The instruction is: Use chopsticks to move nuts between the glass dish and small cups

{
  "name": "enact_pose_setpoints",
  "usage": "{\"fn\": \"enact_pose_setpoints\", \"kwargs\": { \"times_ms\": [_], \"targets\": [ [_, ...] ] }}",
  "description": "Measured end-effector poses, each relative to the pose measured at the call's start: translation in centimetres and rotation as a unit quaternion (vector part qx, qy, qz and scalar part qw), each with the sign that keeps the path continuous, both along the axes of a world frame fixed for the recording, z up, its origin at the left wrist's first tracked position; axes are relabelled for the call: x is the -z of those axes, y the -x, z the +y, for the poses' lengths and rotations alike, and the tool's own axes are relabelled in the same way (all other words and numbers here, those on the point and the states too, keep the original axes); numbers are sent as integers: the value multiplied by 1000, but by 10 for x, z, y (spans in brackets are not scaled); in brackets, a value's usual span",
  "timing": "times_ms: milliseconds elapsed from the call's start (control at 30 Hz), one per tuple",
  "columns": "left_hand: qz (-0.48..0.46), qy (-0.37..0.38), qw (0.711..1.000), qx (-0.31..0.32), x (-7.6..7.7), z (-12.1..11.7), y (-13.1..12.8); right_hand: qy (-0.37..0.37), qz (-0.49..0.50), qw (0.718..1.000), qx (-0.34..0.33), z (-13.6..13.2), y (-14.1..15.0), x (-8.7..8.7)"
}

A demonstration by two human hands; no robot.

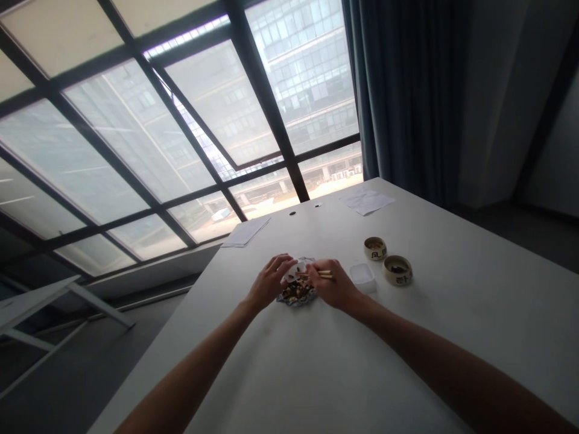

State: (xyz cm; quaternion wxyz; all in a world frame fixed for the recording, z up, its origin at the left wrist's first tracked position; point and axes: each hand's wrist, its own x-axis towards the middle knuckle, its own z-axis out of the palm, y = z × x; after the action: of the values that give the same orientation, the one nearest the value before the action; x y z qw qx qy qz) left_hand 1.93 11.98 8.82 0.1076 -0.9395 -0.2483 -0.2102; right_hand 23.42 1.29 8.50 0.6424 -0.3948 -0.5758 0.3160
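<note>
A small plate (296, 299) heaped with dark mixed bits lies on the white table (316, 374) between my two hands. My left hand (270, 280) is curled around a small white cup-like thing (292, 270) just above the plate's left side. My right hand (333, 284) is closed on a pair of wooden chopsticks (324, 274), whose tips point left towards the white thing. What the tips touch is too small to make out.
Right of the plate sit a clear square plastic container (362, 276) and two small round bowls (375, 248) (397, 270). Sheets of paper (246, 232) (368, 201) lie near the table's far edge. A big window and a dark curtain stand behind.
</note>
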Motion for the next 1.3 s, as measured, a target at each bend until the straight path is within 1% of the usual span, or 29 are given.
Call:
{"fn": "enact_pose_setpoints", "kwargs": {
  "times_ms": [100, 200, 300, 433, 500, 600, 700, 800, 867, 933, 1033, 1133, 1200, 1300],
  "targets": [
    [-22, 7, 1000, -5, 2, 1, 4, 20, 8, 1000, -18, 0, -2, -5],
    [-39, 17, 999, -2, 1, 2, 8, 15, -5, 999, -44, -3, -2, -10],
    [-54, 34, 998, 5, 1, 1, 8, 22, -9, 999, -29, -6, -2, -13],
    [-98, 66, 993, -7, 4, 1, 9, 58, 8, 998, 0, -7, -8, -21],
    [-135, 82, 987, -26, 5, 3, 9, 71, 13, 997, 2, -8, -13, -30],
    [-195, 112, 973, -55, 4, 9, 10, 90, 18, 996, 8, -14, -25, -47],
    [-229, 161, 957, -70, -1, 14, 2, 97, 28, 994, 49, -26, -46, -70],
    [-234, 216, 944, -86, -5, 20, -22, 75, 30, 991, 110, -41, -73, -94],
    [-221, 257, 937, -91, -4, 25, -48, 55, 33, 987, 150, -51, -90, -107],
    [-201, 300, 928, -91, 3, 29, -80, 41, 41, 979, 197, -58, -104, -115],
    [-162, 351, 916, -103, 19, 35, -128, 27, 55, 963, 264, -65, -121, -121],
    [-125, 386, 906, -118, 34, 37, -166, 15, 65, 955, 287, -68, -134, -123],
    [-104, 401, 902, -122, 42, 37, -183, 5, 74, 955, 287, -70, -143, -124],
    [-83, 414, 898, -123, 48, 36, -194, -14, 93, 951, 295, -73, -155, -126]
  ]
}}
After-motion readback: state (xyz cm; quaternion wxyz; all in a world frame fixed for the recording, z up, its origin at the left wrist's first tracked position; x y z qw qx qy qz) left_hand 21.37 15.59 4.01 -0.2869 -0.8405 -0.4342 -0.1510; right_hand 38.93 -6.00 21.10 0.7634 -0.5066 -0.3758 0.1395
